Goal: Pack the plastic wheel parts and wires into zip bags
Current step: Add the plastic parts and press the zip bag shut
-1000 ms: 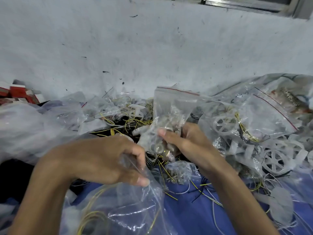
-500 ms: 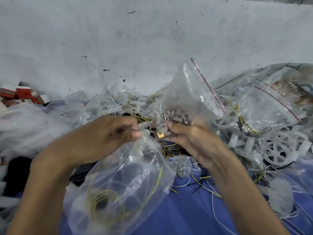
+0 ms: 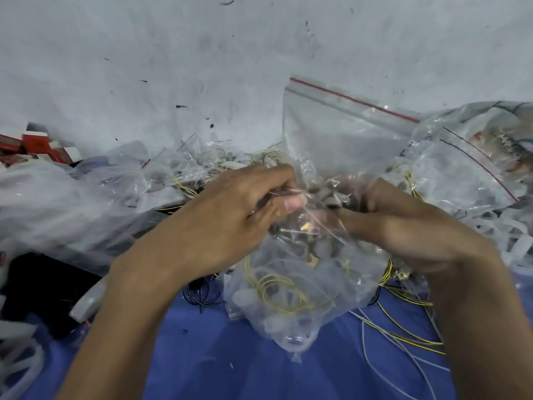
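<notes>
1. The left hand (image 3: 227, 215) has its thumb and forefinger pressed together, pinching the top edge of a clear wire bag (image 3: 294, 298).
2. The right hand (image 3: 418, 229) has its fingers curled round the lower part of a zip bag (image 3: 340, 134). Part of those fingers shows only through the plastic.
3. The zip bag stands upright above both hands, with its red strip at the top running down to the right. Small grey parts (image 3: 328, 197) sit bunched at its bottom, between the 2 hands.
4. The wire bag hangs under the hands, above the blue bench (image 3: 230, 356). It holds a yellow wire coil (image 3: 277, 290) and some pale plastic pieces that are too blurred to name.
5. I cannot tell whether the zip bag's bottom is inside the wire bag's mouth or just beside it.
6. Loose wires (image 3: 403, 333), yellow and white, trail over the bench at the right.
7. White wheel parts (image 3: 513, 235) lie at the far right, under other filled bags (image 3: 461, 168).
8. A heap of clear plastic (image 3: 57, 197) fills the left, with red and white boxes (image 3: 37, 145) behind it.
</notes>
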Demonstrator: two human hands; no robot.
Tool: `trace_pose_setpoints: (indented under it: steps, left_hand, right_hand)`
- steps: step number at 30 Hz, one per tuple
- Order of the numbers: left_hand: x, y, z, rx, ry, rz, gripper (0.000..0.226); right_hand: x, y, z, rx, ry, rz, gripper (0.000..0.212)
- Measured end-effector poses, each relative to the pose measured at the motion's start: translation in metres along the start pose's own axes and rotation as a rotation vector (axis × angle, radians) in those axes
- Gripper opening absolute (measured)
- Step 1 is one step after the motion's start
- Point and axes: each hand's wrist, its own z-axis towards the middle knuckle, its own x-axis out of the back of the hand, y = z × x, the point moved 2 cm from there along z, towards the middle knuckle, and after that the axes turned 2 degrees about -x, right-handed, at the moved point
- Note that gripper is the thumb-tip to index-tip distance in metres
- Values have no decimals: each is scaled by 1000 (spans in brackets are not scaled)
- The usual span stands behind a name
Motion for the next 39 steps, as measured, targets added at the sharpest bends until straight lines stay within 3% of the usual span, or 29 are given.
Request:
trace_pose_setpoints:
  steps: [7, 10, 13, 15, 17, 21, 24, 27, 32, 35, 39]
  left_hand:
    - [1, 1, -1, -9, 22, -36, 27]
    - [4, 0, -1, -14, 46, -52, 23]
    - [5, 0, -1, -27, 45, -78, 16]
    - [6, 2, 0, -43, 53, -88, 15]
    - [8, 1, 0, -57, 75, -87, 15]
    - [13, -2, -2, -51, 122, -124, 23]
    - [13, -2, -3, -60, 105, -108, 27]
    - [15, -5, -3, -72, 92, -137, 19]
    - [24, -8, -8, -47, 120, -223, 20]
    - [31, -15, -9, -44, 167, -197, 21]
    - [28, -32, -10, 50, 173, -186, 15]
  right_hand:
    - [-4, 0, -5, -54, -169, -20, 21]
    - [3, 10, -2, -144, -158, -203, 20]
    - [8, 34, -19, -207, -214, -490, 39]
    - [7, 33, -19, -132, -242, -639, 33]
    - [7, 14, -2, -53, -91, -439, 26]
    - [8, -2, -7, -2, -80, -139, 24]
    - [4, 6, -2, -112, -140, -429, 38]
    - [4, 7, 5, -70, 16, -451, 31]
    - [11, 1, -4, -72, 47, -475, 72]
    - [19, -10, -12, 110, 102, -465, 44]
    - [25, -11, -13, 139, 210, -671, 26]
